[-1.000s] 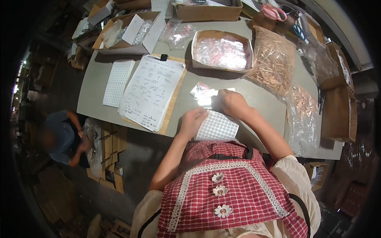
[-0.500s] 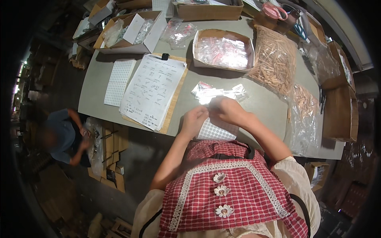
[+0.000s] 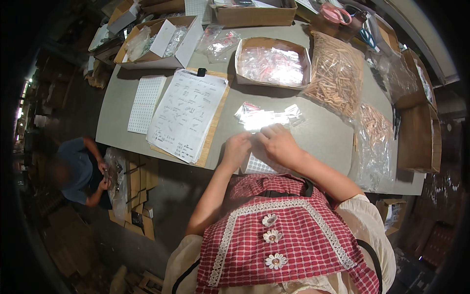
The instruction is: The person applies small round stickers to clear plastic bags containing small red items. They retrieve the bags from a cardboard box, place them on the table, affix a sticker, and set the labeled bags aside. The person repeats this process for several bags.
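A white sheet of small round grey stickers [image 3: 259, 165] lies at the table's near edge, its upper part hidden beneath my hands. My left hand [image 3: 237, 151] is at the sheet's left side with its fingers closed in a pinch. Over the sheet's upper right, my right hand [image 3: 280, 146] has its fingers curled inward. Whatever either hand pinches is too small or hidden to make out. Just beyond the fingertips lies a pile of small clear plastic bags [image 3: 264, 117], shining under the light.
A cardboard box of clear bags [image 3: 272, 66] stands farther back. To its right are a big bag of wooden dowels [image 3: 338, 73] and a smaller one [image 3: 376, 125]. A clipboard with papers [image 3: 188, 112] lies left. A person [image 3: 78, 166] works beyond the table's left edge.
My right hand has drawn slightly toward me, covering more of the sticker sheet. The left hand has shifted a little left and nearer, and a small gap shows between the hands.
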Demonstrator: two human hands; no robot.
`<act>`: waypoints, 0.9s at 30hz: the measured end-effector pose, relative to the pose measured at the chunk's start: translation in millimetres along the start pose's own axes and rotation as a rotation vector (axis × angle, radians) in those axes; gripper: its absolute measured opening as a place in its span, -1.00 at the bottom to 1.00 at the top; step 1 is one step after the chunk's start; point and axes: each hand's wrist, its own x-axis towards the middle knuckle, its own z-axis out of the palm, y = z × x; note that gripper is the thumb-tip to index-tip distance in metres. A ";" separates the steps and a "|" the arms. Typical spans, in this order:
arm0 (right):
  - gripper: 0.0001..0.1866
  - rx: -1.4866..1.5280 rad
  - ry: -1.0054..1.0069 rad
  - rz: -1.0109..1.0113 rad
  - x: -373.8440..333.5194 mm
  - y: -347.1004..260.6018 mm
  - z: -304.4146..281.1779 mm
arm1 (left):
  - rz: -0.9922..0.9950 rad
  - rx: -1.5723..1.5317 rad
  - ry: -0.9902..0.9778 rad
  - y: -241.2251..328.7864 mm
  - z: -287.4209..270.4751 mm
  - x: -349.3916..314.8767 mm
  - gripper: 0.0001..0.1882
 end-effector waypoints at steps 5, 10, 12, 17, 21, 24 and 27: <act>-0.80 0.248 0.025 0.144 0.1 10.0 -7.7 | -0.031 0.016 -0.068 2.1 -4.6 4.0 -0.86; -0.73 0.450 -0.278 0.631 15.7 72.2 -13.1 | 0.049 0.065 -0.044 18.4 3.5 -4.1 -0.83; -0.73 0.453 -0.252 0.542 15.9 75.9 -5.3 | 0.056 0.084 -0.055 17.8 2.7 -5.3 -0.85; -0.77 0.093 -0.176 0.442 14.4 69.4 12.2 | 0.020 0.008 -0.061 20.9 3.7 -7.3 -0.86; -0.76 -0.153 -0.286 0.554 9.3 83.3 -2.9 | 0.066 0.064 -0.033 9.9 1.6 -6.4 -0.77; -0.75 -0.152 -0.336 0.554 9.7 87.6 -20.3 | 0.072 0.110 -0.018 8.7 2.2 -5.7 -0.81; -0.77 0.410 -0.181 0.435 17.4 81.4 -16.0 | 0.056 0.042 -0.039 11.8 3.6 -6.6 -0.86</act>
